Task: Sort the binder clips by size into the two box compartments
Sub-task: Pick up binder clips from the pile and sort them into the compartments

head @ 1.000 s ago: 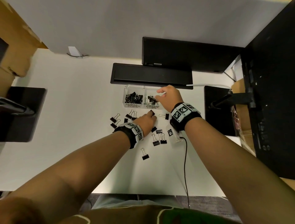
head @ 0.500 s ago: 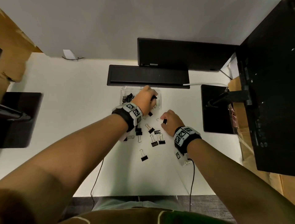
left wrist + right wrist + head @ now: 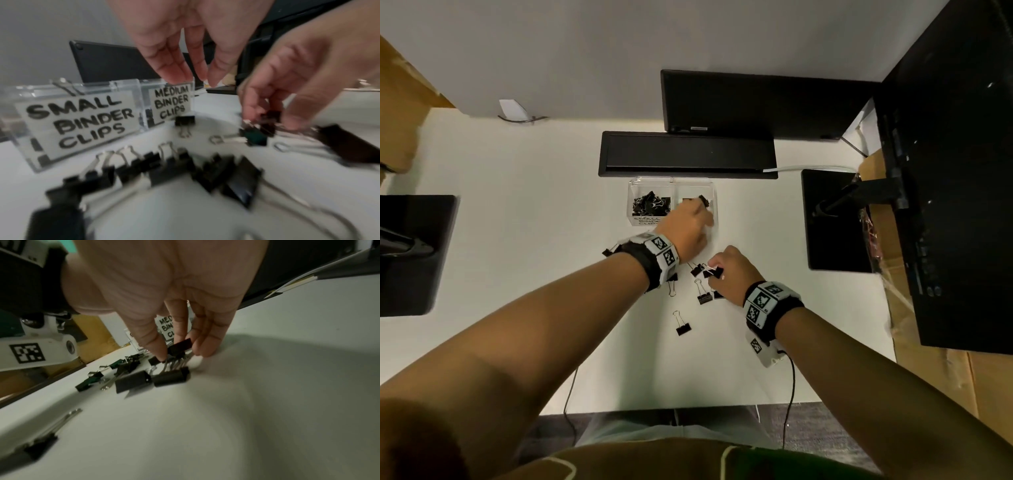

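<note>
A clear two-compartment box (image 3: 672,179) stands at the back of the white table. Its left half, labelled small binder clips (image 3: 80,118), holds several black clips (image 3: 650,205). Over the right half, labelled medium (image 3: 172,102), hovers my left hand (image 3: 697,209), fingers pointing straight down and holding nothing (image 3: 193,76). Nearer to me, my right hand (image 3: 714,271) pinches a black binder clip (image 3: 180,345) between thumb and fingers, just above the table. Several loose black clips (image 3: 703,296) lie around it, with one (image 3: 683,328) apart toward me.
A long black bar (image 3: 688,154) lies right behind the box, with a dark monitor (image 3: 756,102) beyond it. Black stand bases sit at the right (image 3: 835,219) and the far left (image 3: 414,253). A wrist cable (image 3: 791,380) trails to the front edge.
The hands have swapped places: my left hand carried a clip from the table to the medium compartment and let it go. My right hand left the box and picked up a clip.
</note>
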`<move>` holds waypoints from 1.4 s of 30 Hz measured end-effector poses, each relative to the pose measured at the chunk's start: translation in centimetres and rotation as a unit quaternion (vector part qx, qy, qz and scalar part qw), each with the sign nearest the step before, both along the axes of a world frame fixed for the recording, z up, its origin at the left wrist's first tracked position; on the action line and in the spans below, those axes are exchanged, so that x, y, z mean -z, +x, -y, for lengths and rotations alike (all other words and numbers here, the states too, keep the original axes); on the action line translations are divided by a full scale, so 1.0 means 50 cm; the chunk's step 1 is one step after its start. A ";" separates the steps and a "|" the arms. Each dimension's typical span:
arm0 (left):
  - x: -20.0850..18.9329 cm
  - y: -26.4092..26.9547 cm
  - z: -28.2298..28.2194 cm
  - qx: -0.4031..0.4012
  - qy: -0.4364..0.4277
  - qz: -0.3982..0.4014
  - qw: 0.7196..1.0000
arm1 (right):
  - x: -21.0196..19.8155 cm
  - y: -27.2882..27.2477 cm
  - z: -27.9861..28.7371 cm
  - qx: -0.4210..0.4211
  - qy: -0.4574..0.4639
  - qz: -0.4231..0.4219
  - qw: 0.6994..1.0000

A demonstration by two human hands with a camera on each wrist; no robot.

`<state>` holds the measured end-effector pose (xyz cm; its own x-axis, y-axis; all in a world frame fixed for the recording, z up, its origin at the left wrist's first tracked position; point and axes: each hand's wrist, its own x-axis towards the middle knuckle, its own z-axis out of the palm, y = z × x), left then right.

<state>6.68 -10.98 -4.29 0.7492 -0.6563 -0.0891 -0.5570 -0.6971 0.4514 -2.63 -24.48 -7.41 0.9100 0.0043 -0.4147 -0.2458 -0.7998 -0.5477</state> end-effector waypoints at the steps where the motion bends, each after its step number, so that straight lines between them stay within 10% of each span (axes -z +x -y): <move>1: 0.006 -0.016 -0.005 0.013 0.017 -0.027 0.999 | 0.002 -0.002 -0.002 -0.008 -0.010 0.003 1.000; 8: 0.047 -0.069 -0.036 0.065 0.147 -0.114 0.980 | 0.002 0.003 0.000 0.026 -0.026 0.028 0.999; 25: 0.069 -0.045 -0.021 -0.070 0.055 -0.072 0.993 | -0.077 0.109 0.030 0.198 0.116 0.079 0.970; 42: 0.050 -0.038 -0.024 -0.020 0.170 -0.067 0.983 | -0.106 0.196 0.003 0.150 0.117 0.113 0.975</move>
